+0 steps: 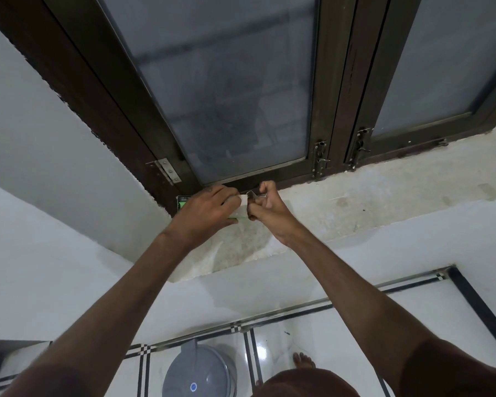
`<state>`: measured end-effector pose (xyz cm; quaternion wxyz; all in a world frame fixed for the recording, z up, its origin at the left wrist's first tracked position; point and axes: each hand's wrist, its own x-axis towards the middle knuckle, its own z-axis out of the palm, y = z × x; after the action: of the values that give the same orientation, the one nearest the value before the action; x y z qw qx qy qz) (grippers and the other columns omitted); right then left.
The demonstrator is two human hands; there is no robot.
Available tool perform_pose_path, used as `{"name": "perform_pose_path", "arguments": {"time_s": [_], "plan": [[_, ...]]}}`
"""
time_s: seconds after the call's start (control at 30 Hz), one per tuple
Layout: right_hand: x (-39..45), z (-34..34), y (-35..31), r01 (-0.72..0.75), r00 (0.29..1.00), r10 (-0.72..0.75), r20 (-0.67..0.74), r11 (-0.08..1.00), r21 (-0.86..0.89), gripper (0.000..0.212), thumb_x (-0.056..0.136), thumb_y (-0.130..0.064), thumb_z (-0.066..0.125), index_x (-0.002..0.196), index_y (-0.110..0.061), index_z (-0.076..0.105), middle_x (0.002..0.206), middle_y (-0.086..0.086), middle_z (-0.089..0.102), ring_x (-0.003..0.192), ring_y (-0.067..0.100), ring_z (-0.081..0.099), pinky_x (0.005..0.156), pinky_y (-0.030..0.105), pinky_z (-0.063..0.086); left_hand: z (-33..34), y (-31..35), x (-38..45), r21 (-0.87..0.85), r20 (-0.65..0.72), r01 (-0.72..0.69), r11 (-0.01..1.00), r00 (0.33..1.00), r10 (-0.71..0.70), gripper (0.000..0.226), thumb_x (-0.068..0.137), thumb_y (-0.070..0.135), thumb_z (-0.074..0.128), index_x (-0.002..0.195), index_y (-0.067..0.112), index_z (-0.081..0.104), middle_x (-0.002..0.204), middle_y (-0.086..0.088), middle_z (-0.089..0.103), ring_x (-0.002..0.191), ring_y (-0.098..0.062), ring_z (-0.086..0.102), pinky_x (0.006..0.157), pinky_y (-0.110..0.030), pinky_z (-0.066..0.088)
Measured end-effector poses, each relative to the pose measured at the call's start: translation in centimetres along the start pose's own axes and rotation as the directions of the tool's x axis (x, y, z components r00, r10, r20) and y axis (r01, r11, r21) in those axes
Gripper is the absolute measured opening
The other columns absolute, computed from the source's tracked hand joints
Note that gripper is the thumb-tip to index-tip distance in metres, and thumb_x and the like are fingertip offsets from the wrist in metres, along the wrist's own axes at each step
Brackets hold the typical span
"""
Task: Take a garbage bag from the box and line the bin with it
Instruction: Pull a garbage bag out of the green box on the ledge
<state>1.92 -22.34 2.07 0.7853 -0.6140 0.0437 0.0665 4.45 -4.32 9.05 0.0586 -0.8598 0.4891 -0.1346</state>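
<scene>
A small green and white box [181, 202] of garbage bags lies on the window sill [355, 204], against the dark window frame. My left hand [205, 214] covers most of the box and holds it down. My right hand [265, 209] is pinched on a thin grey bag [252, 195] that sticks out of the box's right end. The grey bin [201, 371] with its lid on stands on the floor below, between my arms.
A dark-framed window [226, 96] with frosted panes and metal latches [319, 161] rises behind the sill. White walls flank it. The glossy white tiled floor [312, 333] has black border lines. My bare foot [303, 360] stands right of the bin.
</scene>
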Motion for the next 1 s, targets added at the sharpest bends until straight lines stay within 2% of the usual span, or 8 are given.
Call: {"name": "perform_pose_path", "arguments": {"time_s": [0.13,0.27,0.4,0.57,0.7,0.83,0.93,1.0], "plan": [[0.4,0.2,0.2,-0.005,1.0,0.005,-0.018,1.0,-0.019,0.037,0.094,0.003,0.053,0.099,-0.025,0.029,0.085,0.0,0.051,0.079,0.01,0.048,0.06,0.02,0.043,-0.6,-0.8,0.4,0.023,0.04,-0.055,0.998,0.998,0.054,0.048,0.07,0.025,0.087,0.105,0.004,0.062,0.111,-0.017,0.066,0.097,-0.034,0.065,0.069,-0.043,0.059],[0.5,-0.2,0.7,-0.018,0.999,0.016,-0.033,0.997,-0.077,0.034,0.095,0.0,0.052,0.105,-0.022,0.028,0.087,0.005,0.054,0.08,0.012,0.048,0.061,0.02,0.043,-0.8,-1.1,0.6,0.03,0.077,-0.107,0.994,0.992,0.104,0.05,0.069,0.023,0.088,0.105,0.005,0.058,0.11,-0.018,0.066,0.095,-0.035,0.065,0.068,-0.043,0.059],[0.1,-2.0,1.2,-0.045,0.997,0.038,-0.066,0.993,-0.106,0.035,0.094,-0.001,0.048,0.099,-0.029,0.029,0.084,0.007,0.055,0.079,0.014,0.048,0.065,0.024,0.042,-0.5,-1.3,0.4,0.002,0.064,-0.065,0.998,0.996,0.065,0.048,0.07,0.025,0.087,0.105,0.005,0.061,0.111,-0.015,0.066,0.096,-0.033,0.064,0.069,-0.041,0.059],[-0.9,-5.8,1.6,-0.133,0.988,0.117,-0.098,0.975,-0.178,0.031,0.097,-0.003,0.047,0.104,-0.028,0.03,0.086,0.011,0.051,0.081,0.016,0.046,0.07,0.026,0.043,2.1,-0.4,-1.1,-0.109,0.068,0.132,0.985,0.99,-0.126,0.044,0.072,0.029,0.086,0.103,0.009,0.062,0.112,-0.012,0.067,0.099,-0.03,0.063,0.072,-0.036,0.056],[-1.2,-7.9,1.8,-0.193,0.979,0.167,-0.114,0.936,-0.295,0.032,0.093,-0.005,0.05,0.113,-0.026,0.036,0.083,0.013,0.047,0.081,0.025,0.042,0.067,0.037,0.035,5.3,1.0,-3.0,-0.238,0.14,0.36,0.902,0.932,-0.335,0.035,0.079,0.03,0.081,0.102,0.01,0.063,0.109,-0.01,0.067,0.097,-0.03,0.062,0.072,-0.034,0.051],[-0.8,-8.8,1.8,-0.2,0.979,0.142,-0.144,0.786,-0.585,0.027,0.093,-0.007,0.051,0.115,-0.022,0.049,0.082,0.009,0.055,0.079,0.025,0.053,0.066,0.032,0.041,7.8,1.7,-4.6,-0.29,0.166,0.488,0.823,0.873,-0.459,0.032,0.08,0.027,0.079,0.099,0.01,0.06,0.1,-0.007,0.064,0.092,-0.029,0.059,0.066,-0.03,0.036],[-0.9,-8.8,1.2,-0.105,0.981,-0.063,-0.182,0.619,-0.778,0.028,0.094,-0.011,0.054,0.12,-0.02,0.055,0.11,0.008,0.059,0.1,0.022,0.057,0.08,0.031,0.047,8.2,1.9,-4.8,-0.321,0.171,0.54,0.778,0.841,-0.513,0.036,0.082,0.027,0.077,0.11,0.013,0.059,0.11,-0.005,0.064,0.101,-0.026,0.058,0.071,-0.03,0.038],[-1.1,-8.2,0.6,0.055,0.988,-0.154,-0.029,0.517,-0.854,0.04,0.092,-0.025,0.063,0.131,-0.024,0.053,0.128,0.005,0.053,0.118,0.02,0.05,0.097,0.035,0.046,8.2,2.0,-4.9,-0.329,0.16,0.543,0.773,0.839,-0.521,0.042,0.082,0.027,0.078,0.118,0.015,0.059,0.119,-0.003,0.063,0.109,-0.025,0.057,0.078,-0.031,0.043]]}}
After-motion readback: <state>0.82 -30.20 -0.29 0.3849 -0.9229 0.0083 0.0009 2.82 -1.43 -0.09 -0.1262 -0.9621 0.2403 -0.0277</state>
